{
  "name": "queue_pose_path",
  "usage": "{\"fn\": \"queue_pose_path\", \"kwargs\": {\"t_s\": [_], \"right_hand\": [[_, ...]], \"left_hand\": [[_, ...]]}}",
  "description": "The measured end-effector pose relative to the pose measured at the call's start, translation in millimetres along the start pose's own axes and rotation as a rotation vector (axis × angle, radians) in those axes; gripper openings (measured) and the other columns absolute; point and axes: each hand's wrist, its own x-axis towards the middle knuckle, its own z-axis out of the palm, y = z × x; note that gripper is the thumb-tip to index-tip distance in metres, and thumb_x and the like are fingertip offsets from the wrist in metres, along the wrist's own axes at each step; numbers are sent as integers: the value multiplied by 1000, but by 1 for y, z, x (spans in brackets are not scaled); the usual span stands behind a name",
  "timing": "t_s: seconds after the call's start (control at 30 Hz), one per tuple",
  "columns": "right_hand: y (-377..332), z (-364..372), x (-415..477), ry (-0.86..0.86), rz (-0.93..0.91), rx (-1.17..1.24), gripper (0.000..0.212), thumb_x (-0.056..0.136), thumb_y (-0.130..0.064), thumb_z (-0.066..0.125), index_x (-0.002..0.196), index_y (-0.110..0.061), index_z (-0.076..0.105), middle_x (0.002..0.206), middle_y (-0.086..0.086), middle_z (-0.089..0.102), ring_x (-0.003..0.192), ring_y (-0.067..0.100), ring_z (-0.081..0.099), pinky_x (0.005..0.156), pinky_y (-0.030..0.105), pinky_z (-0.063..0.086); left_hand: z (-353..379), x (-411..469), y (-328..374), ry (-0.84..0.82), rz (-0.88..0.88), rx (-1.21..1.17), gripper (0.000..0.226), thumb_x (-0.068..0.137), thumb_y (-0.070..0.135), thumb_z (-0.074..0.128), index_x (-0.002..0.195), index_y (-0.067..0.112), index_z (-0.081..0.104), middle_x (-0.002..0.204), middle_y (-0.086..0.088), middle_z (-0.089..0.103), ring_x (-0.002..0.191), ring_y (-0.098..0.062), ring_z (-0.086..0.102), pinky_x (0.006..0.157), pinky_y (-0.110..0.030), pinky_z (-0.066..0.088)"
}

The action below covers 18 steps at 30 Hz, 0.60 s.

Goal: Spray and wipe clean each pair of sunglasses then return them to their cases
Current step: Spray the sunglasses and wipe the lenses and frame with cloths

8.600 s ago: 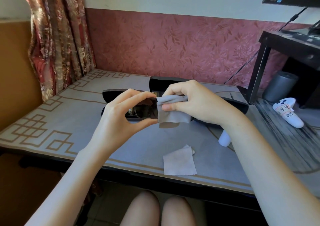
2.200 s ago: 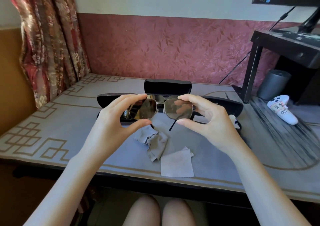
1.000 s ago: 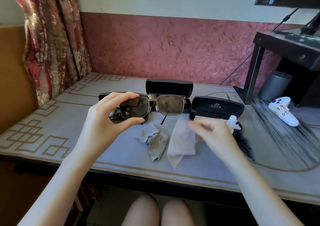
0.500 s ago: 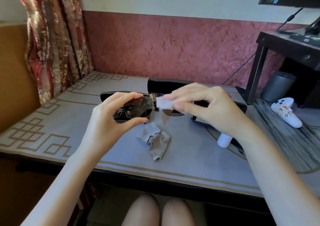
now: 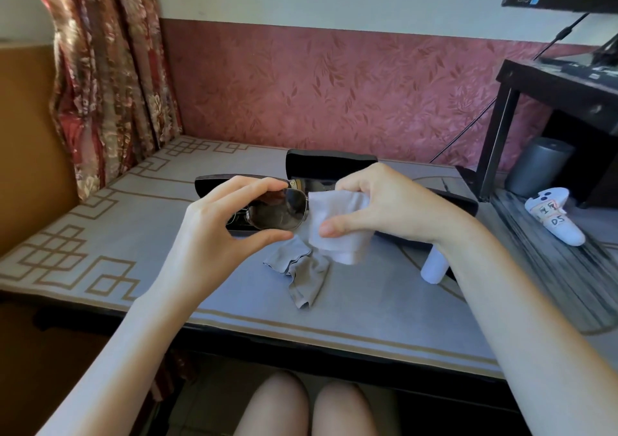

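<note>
Metal-framed sunglasses [image 5: 277, 213] pinched by the raised left hand [image 5: 217, 235]; the right hand [image 5: 391, 208] beside it pinches a white cloth [image 5: 334, 225] over one lens.

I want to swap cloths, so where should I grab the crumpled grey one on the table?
Pinch the grey cloth at the raised crease through its middle, from straight above; its edges lie flat on the table, probably harder to catch.

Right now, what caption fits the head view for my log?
Left hand holds the sunglasses by one lens rim; right hand pinches a white cloth over the other lens.
</note>
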Motion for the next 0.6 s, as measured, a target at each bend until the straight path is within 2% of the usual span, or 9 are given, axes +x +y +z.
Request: {"fn": "queue_pose_path", "kwargs": {"t_s": [0.07, 0.1, 0.17, 0.2, 0.27, 0.37, 0.43, 0.53, 0.6], "right_hand": [[3, 0, 0, -10, -16, 82, 55, 79, -38, 77, 64, 7, 49, 60, 6, 34, 58, 19, 30, 55, 30, 20], [4, 0, 0, -16, -20, 102, 53, 84, -39, 71, 63, 5, 50, 58, 3, 34, 57, 18, 31, 54, 28, 21], [10, -2, 0, -23, -16, 135, 31, 94, -34, 60, 72, -14, 67, 58, -18, 55, 59, 0, 50, 62, 17, 35], [11, -3, -1, -38, -16, 155, 23, 97, -32, 55, 84, -21, 71, 70, -22, 66, 70, -6, 58, 72, 15, 40], [14, -7, -4, -74, -28, 166, 21, 97, -31, 55, 95, -19, 72, 85, -17, 71, 83, -1, 62, 81, 19, 44], [15, -11, -9, -116, -33, 143, 18, 90, -20, 67, 94, -2, 68, 80, 4, 65, 77, 9, 58, 73, 20, 43], [14, -10, -10, -106, -9, 159, 12, 84, -11, 74, 88, -3, 67, 77, 1, 65, 72, 9, 59, 68, 19, 46], [7, -2, -5, -14, -10, 148, 29, 74, -16, 83, 69, -1, 58, 61, 2, 50, 57, 13, 45, 51, 21, 34], [2, 3, -3, 52, -50, 146, 45, 75, -26, 81, 63, 6, 51, 60, 7, 36, 57, 18, 33, 49, 24, 24]], "left_hand": [[0, 0, 0, -4, -1, -6, 50, 69, 32, 76, 115, 14, 66, 110, 14, 61, 102, 6, 55, 92, -7, 38], [0, 0, -1, -5, -4, -10, 51, 70, 34, 77, 116, 14, 65, 111, 14, 61, 102, 7, 55, 92, -7, 38], [1, 0, -1, -11, -6, -13, 53, 70, 36, 77, 117, 16, 65, 112, 15, 61, 103, 7, 55, 92, -8, 39], [0, 0, 0, -13, -4, -12, 53, 69, 36, 77, 117, 16, 65, 112, 15, 61, 103, 7, 55, 92, -8, 39], [0, 1, 1, -12, -1, -6, 52, 69, 33, 77, 116, 16, 65, 111, 14, 61, 102, 7, 54, 92, -8, 39], [-2, 3, 3, -4, 13, 7, 50, 68, 31, 75, 116, 22, 64, 110, 17, 60, 101, 9, 53, 91, -6, 37], [-1, 2, 3, -1, 16, 10, 50, 68, 31, 76, 115, 21, 64, 109, 17, 60, 101, 10, 53, 90, -5, 37], [3, 0, 3, 0, 17, 19, 51, 69, 30, 77, 116, 15, 65, 108, 13, 61, 101, 8, 52, 90, -5, 36], [3, -1, 4, 6, 13, 16, 51, 69, 31, 76, 116, 15, 65, 108, 12, 61, 100, 9, 52, 89, -5, 36]]}}
